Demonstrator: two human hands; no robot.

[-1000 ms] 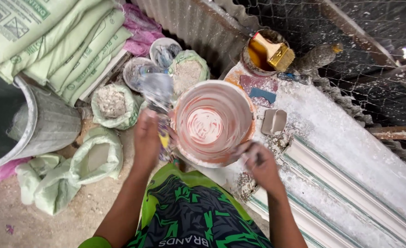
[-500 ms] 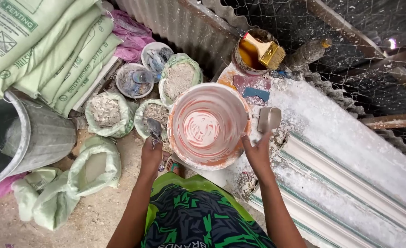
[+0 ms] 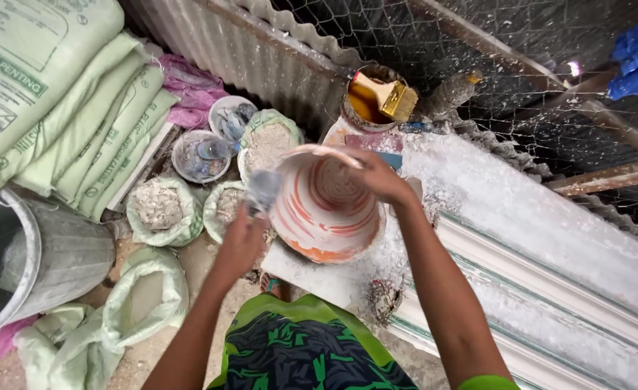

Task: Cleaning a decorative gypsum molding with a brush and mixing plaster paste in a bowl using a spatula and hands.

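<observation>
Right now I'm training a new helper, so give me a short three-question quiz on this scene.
1. True or false: the right hand grips the far rim of the orange-streaked bucket.
2. What does the left hand hold? A) a brush B) a grey scraper C) a sack
3. Fill in: the brush rests in a round ____ near the wire mesh.

Key: 1 true; 2 B; 3 tin.
</observation>
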